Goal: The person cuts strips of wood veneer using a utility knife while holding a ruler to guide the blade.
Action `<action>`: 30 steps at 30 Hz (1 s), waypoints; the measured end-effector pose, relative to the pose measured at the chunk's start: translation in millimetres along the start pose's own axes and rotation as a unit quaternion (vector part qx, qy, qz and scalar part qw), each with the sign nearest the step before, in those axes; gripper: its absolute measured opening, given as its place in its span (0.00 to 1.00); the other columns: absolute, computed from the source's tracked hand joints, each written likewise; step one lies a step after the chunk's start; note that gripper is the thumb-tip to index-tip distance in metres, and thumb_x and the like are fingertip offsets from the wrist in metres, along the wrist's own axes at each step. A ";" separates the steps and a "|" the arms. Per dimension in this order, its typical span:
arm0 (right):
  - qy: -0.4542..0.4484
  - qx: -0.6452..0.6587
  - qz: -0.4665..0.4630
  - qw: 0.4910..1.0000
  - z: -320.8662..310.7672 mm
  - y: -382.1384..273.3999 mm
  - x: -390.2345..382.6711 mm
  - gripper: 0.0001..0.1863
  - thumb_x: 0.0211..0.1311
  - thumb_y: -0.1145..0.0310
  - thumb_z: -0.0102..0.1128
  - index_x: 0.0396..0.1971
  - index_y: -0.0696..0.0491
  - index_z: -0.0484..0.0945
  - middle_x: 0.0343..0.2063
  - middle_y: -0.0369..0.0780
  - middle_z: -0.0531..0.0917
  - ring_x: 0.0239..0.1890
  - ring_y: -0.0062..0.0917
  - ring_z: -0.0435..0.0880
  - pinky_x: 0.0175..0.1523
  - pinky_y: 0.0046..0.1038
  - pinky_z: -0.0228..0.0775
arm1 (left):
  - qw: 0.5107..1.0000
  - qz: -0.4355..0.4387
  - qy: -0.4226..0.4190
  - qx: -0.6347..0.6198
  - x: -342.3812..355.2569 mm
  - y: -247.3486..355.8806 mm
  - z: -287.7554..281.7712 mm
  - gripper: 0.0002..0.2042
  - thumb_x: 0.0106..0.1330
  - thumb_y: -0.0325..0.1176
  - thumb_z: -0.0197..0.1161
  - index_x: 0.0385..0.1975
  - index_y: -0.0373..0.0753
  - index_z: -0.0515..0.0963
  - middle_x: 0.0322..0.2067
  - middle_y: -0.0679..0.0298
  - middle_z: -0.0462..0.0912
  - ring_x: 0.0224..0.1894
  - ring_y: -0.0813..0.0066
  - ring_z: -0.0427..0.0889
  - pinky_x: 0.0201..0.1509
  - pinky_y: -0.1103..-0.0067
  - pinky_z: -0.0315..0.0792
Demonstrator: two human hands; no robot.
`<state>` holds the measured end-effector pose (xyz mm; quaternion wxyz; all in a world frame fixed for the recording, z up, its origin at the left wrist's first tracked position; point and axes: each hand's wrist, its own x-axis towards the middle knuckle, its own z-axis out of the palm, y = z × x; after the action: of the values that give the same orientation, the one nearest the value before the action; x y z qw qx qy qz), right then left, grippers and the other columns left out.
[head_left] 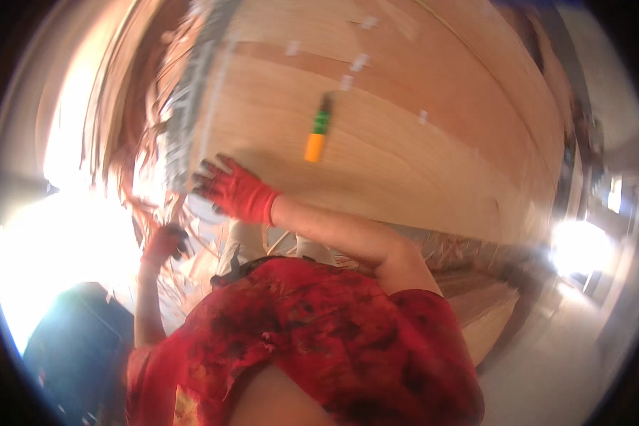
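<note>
Head view: splayed, red-gloved right hand (pixel 236 190) at flat, grained plywood (pixel 397 170).

Your right hand (pixel 236 190), red-gloved with fingers spread, is at the near left corner of the plywood (pixel 419 170), where a yellow-and-green tool (pixel 317 135) lies. Your left hand (pixel 166 245), blurred, is near loose wood strips (pixel 200 275).

A pale wood sheet (pixel 412 167) carries a green-and-yellow tool (pixel 317 135); small white patches (pixel 360 62) dot it.
</note>
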<state>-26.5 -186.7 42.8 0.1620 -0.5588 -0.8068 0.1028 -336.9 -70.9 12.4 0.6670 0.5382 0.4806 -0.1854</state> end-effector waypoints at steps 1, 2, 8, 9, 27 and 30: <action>0.052 -0.002 -0.002 0.999 -13.1 -5.9 -20.6 0.31 0.58 0.53 0.63 0.61 0.47 0.74 0.66 0.40 0.72 0.72 0.43 0.61 0.74 0.53 0.50 | 0.999 0.012 -0.042 -0.020 -5.7 28.5 30.6 0.07 0.68 0.31 0.59 0.37 0.34 0.79 0.25 0.63 0.83 0.21 0.75 0.82 0.22 0.80 0.76; 0.079 0.025 0.026 0.996 -32.6 -7.3 -50.7 0.31 0.57 0.56 0.65 0.61 0.48 0.74 0.66 0.41 0.71 0.72 0.44 0.61 0.74 0.52 0.51 | 0.999 0.003 -0.053 -0.011 -7.1 48.8 64.1 0.07 0.68 0.31 0.59 0.37 0.34 0.79 0.24 0.62 0.83 0.21 0.75 0.82 0.22 0.80 0.76; 0.208 0.018 0.330 0.920 -106.8 1.6 -331.1 0.30 0.59 0.65 0.63 0.64 0.51 0.72 0.67 0.44 0.70 0.72 0.46 0.62 0.73 0.46 0.55 | 0.984 0.112 -0.128 0.060 25.6 146.0 277.1 0.08 0.69 0.30 0.59 0.39 0.33 0.81 0.25 0.60 0.84 0.23 0.73 0.84 0.27 0.79 0.78; 0.218 0.014 0.374 0.901 -115.5 -2.5 -384.8 0.30 0.60 0.66 0.61 0.64 0.52 0.72 0.67 0.45 0.71 0.73 0.46 0.62 0.73 0.46 0.56 | 0.980 0.137 -0.119 0.085 26.4 160.8 321.5 0.08 0.69 0.30 0.59 0.40 0.33 0.81 0.25 0.59 0.84 0.23 0.73 0.84 0.28 0.78 0.79; 0.330 -0.082 0.454 0.824 -229.6 72.0 -818.4 0.30 0.62 0.73 0.62 0.65 0.56 0.69 0.65 0.43 0.74 0.68 0.43 0.68 0.68 0.43 0.60 | 0.960 0.141 -0.233 -0.067 119.8 296.0 860.9 0.11 0.71 0.34 0.61 0.43 0.33 0.81 0.30 0.56 0.85 0.31 0.66 0.86 0.33 0.72 0.83; 0.320 -0.045 0.430 0.843 -237.3 118.8 -832.8 0.29 0.63 0.73 0.61 0.65 0.57 0.68 0.63 0.46 0.75 0.67 0.44 0.69 0.68 0.43 0.61 | 0.967 0.130 -0.204 -0.073 131.8 317.1 884.8 0.11 0.71 0.34 0.60 0.43 0.33 0.81 0.30 0.56 0.85 0.31 0.67 0.86 0.32 0.72 0.83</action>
<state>434.9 -926.9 99.3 0.3253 -0.8584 -0.3922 -0.0588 358.2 -716.7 36.1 0.8068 0.4971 0.2719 -0.1673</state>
